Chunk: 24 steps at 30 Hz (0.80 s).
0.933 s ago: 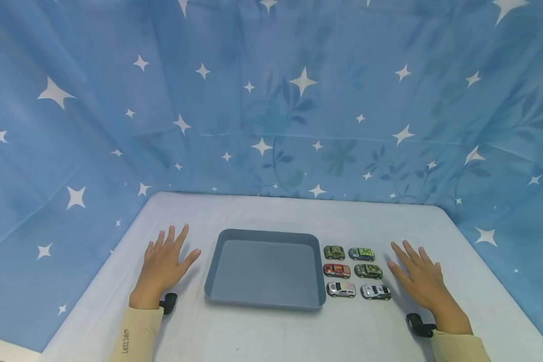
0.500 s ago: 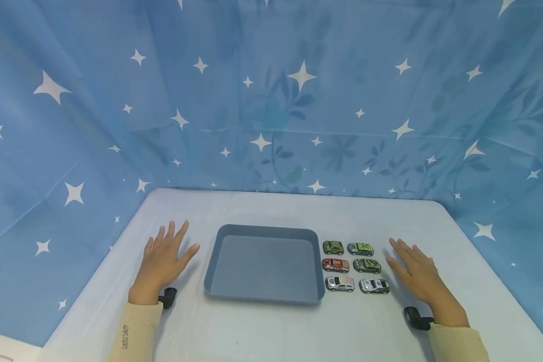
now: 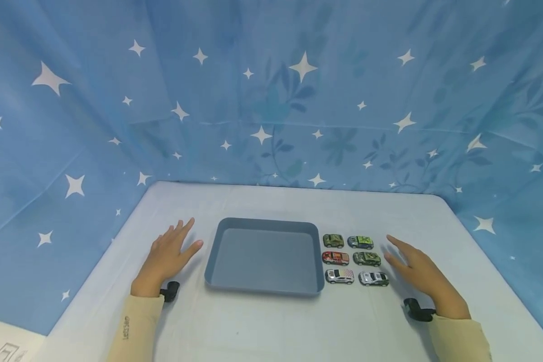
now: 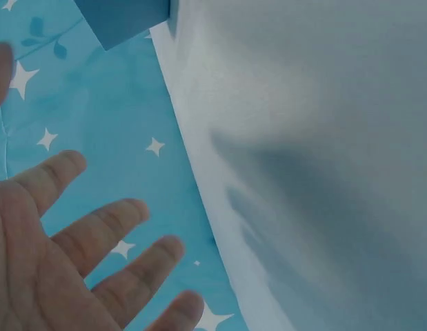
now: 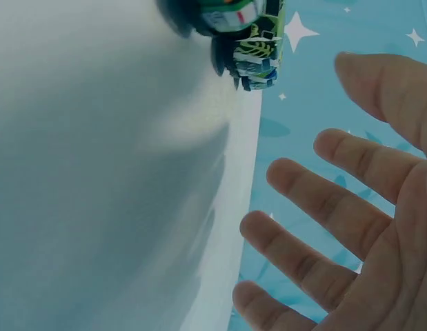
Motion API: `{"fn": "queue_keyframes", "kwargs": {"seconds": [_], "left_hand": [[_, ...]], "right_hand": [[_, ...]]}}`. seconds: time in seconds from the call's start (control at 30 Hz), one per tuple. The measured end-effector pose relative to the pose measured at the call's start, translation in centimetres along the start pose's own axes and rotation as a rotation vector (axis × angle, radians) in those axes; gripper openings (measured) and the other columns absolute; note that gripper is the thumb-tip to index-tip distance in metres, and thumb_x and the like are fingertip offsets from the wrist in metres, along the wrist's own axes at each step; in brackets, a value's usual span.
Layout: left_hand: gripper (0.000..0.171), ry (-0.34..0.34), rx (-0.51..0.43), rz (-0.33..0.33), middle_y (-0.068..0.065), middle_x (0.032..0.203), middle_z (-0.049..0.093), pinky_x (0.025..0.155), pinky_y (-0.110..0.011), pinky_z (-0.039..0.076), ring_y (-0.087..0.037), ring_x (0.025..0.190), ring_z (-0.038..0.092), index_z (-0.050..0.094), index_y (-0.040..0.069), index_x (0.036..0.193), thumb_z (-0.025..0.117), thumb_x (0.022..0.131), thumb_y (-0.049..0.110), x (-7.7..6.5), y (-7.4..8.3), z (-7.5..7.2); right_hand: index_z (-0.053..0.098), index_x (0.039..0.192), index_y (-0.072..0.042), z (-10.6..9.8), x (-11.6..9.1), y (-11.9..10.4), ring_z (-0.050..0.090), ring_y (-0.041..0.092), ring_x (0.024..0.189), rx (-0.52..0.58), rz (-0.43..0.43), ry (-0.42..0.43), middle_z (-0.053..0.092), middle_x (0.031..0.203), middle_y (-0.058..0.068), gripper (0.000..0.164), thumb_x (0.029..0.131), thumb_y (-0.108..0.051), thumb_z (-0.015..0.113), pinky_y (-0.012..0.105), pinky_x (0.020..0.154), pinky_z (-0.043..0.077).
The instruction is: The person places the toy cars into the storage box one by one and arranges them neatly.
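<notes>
My left hand is held over the table to the left of a shallow blue-grey tray, fingers extended and thumb apart. Its palm and spread fingers show in the left wrist view, holding nothing. On the other side, my right hand hovers just right of several toy cars, also with straight fingers and nothing held. The cars stand in two columns beside the tray: olive camouflage, blue and lime, red-orange, dark green camouflage, white patterned and silver.
A white cloth covers the table. Blue star-printed curtains rise behind it and along both sides. Each wrist carries a small black camera, the left one and the right one.
The head view has tipped downward, so everything sits higher in it. Both hands have turned a little, their fingers now overlapping more in that view. Tray and cars stay in place.
</notes>
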<state>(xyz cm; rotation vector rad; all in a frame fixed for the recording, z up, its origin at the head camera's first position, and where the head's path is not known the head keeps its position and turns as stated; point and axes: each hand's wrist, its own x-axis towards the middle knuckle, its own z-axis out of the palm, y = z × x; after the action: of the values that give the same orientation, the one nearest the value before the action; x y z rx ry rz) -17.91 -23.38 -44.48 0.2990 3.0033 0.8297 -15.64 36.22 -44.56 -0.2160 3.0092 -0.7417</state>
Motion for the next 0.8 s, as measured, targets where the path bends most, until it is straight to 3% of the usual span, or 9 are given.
{"fn": "queue_keyframes", "kwargs": {"seconds": [0.23,0.53,0.8], "left_hand": [[0.081,-0.096,-0.193,0.085,-0.032,0.174,0.02,0.121,-0.079,0.023,-0.058,0.157,0.022,0.023,0.006,0.173,0.061,0.112,0.043,1.4,-0.2,-0.1],[0.069,-0.155,-0.389,0.099,-0.026,0.173,0.032,0.12,-0.07,0.037,-0.053,0.154,0.037,0.038,0.006,0.168,0.067,0.11,0.029,2.4,0.0,-0.3],[0.065,-0.2,-0.508,0.165,-0.029,0.17,0.035,0.117,-0.067,0.043,-0.055,0.151,0.041,0.043,-0.001,0.164,0.07,0.107,0.017,3.1,-0.8,0.3]], "right_hand": [[0.045,0.158,0.009,-0.4,0.3,0.2,0.043,0.064,0.142,0.048,-0.027,-0.017,0.047,0.156,0.039,0.063,0.11,-0.026,0.066,0.079,0.111,0.039],[0.056,0.149,0.01,-0.9,1.9,0.4,0.06,0.059,0.127,0.13,-0.148,0.008,0.061,0.145,0.035,0.052,0.104,-0.012,0.072,0.073,0.107,0.047],[0.058,0.147,0.011,-1.3,3.4,0.4,0.06,0.058,0.128,0.203,-0.132,-0.078,0.062,0.144,0.035,0.05,0.105,-0.012,0.072,0.071,0.103,0.052]]}}
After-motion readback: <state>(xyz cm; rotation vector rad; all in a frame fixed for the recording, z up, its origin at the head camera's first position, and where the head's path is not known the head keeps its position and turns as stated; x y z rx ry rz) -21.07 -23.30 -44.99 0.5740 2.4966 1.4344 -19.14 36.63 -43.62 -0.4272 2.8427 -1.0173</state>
